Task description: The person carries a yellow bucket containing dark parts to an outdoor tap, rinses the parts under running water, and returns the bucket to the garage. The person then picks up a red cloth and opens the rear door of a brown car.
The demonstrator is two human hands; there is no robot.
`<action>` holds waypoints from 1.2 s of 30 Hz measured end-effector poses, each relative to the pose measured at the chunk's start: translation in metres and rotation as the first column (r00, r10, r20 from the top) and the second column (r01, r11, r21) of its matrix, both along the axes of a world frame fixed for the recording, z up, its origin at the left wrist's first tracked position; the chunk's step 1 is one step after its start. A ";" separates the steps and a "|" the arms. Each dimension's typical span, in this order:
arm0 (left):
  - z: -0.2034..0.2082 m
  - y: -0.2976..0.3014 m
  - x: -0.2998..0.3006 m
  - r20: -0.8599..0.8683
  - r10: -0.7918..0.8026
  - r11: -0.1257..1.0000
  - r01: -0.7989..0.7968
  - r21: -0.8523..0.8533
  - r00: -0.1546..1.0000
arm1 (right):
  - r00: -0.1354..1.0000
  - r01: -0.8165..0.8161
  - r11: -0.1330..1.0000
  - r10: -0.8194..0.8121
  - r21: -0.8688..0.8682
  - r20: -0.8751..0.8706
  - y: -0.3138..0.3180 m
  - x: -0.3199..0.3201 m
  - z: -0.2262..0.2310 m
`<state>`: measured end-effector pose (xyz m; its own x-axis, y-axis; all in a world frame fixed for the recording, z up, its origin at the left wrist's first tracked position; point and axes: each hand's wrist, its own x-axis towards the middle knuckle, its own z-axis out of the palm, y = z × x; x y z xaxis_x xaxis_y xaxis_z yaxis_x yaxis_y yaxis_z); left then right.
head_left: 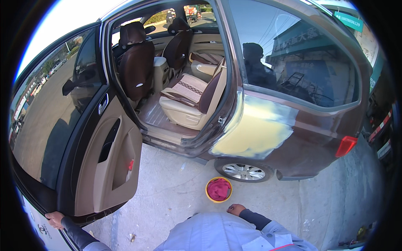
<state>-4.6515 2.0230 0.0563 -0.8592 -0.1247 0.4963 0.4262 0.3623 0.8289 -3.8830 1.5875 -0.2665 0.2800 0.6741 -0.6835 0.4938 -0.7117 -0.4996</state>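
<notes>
At the lower left my left hand [55, 219] grips the edge of a car door [86, 167] that stands wide ajar; its beige inner panel faces the middle of the view. My right hand [237, 209] hangs low in front of my body with the fingers curled; what it holds, if anything, is hidden. Just beyond it, a yellow-rimmed bucket [208, 197] on the ground contains a crumpled pink-red cloth [219, 189]. The brown car [310, 138] has a big pale-yellow filler patch [251, 129] above its rear wheel [244, 171].
Through the doorway show brown front seats [137, 69] and a beige rear seat [184, 111]. A red tail light [346, 146] is at the right. Concrete ground [167, 175] lies between me and the door sill. Dark clutter [383, 134] stands along the right rim.
</notes>
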 end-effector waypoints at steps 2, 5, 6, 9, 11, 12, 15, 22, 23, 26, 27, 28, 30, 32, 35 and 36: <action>0.009 -0.013 0.020 0.043 -0.020 0.999 0.021 -0.031 0.999 | 0.996 -0.078 0.997 0.078 0.001 -0.036 -0.002 -0.006 -0.018; 0.023 -0.037 0.057 -0.014 -0.073 0.996 0.072 -0.053 0.997 | 0.960 -0.269 0.963 0.269 0.014 -0.079 -0.003 -0.007 -0.047; 0.024 -0.042 0.077 -0.095 -0.018 0.997 0.011 -0.070 0.995 | 0.940 -0.328 0.944 0.329 0.021 -0.095 -0.003 -0.006 -0.055; -0.002 -0.063 0.166 -0.717 -0.262 0.959 0.258 -0.118 0.646 | 0.908 -0.403 0.915 0.404 0.029 -0.113 -0.004 -0.004 -0.067; -0.049 -0.074 0.248 -0.455 -0.762 0.617 0.729 -0.297 0.460 | 0.895 -0.427 0.902 0.431 0.059 -0.118 -0.007 -0.005 -0.065; -0.078 -0.084 0.289 -0.235 -0.950 0.272 0.918 -0.289 0.208 | 0.888 -0.436 0.895 0.445 0.093 -0.116 -0.009 -0.007 -0.062; -0.153 -0.130 0.392 0.464 -0.739 -0.668 0.621 -0.410 -0.489 | 0.901 -0.404 0.905 0.418 0.130 -0.113 -0.015 -0.015 -0.048; -0.221 -0.208 0.483 0.783 -0.125 -0.973 -0.077 -0.216 -0.609 | 0.981 -0.109 0.992 0.117 0.057 -0.157 -0.071 -0.041 -0.046; -0.219 -0.205 0.482 0.726 -0.313 -0.910 -0.025 -0.413 -0.612 | 0.983 -0.083 0.988 0.102 0.130 -0.153 -0.085 -0.044 -0.052; -0.219 -0.198 0.481 0.800 -0.323 -0.927 -0.003 -0.376 -0.506 | 0.993 0.009 0.989 0.008 0.149 -0.114 -0.128 -0.055 -0.078; -0.221 -0.199 0.480 0.827 -0.269 -0.939 -0.059 -0.340 -0.493 | 0.995 0.024 0.993 -0.012 0.120 -0.099 -0.136 -0.063 -0.091; -0.224 -0.203 0.483 0.852 -0.198 -0.936 -0.165 -0.311 -0.484 | 0.996 0.039 0.995 -0.032 0.089 -0.082 -0.146 -0.068 -0.102; -0.233 -0.213 0.493 0.887 -0.076 -0.893 -0.365 -0.263 -0.455 | 0.987 0.112 0.989 -0.100 0.094 -0.124 -0.165 -0.074 -0.116; -0.240 -0.223 0.499 0.831 -0.025 -0.886 -0.373 -0.277 -0.556 | 0.980 0.150 0.986 -0.138 0.078 -0.144 -0.175 -0.078 -0.125; -0.241 -0.227 0.505 0.796 -0.087 -0.830 -0.399 -0.390 -0.599 | 0.976 0.159 0.986 -0.151 0.041 -0.156 -0.178 -0.082 -0.123; -0.239 -0.227 0.503 0.782 -0.102 -0.817 -0.397 -0.418 -0.615 | 0.974 0.165 0.986 -0.156 0.039 -0.166 -0.175 -0.084 -0.119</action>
<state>-4.1484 1.7958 -0.1823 0.9158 -0.0926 -0.3909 0.1591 -0.8100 0.5645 -3.9665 1.4127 -0.3850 0.2755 0.6651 -0.6941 0.2847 -0.7461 -0.6019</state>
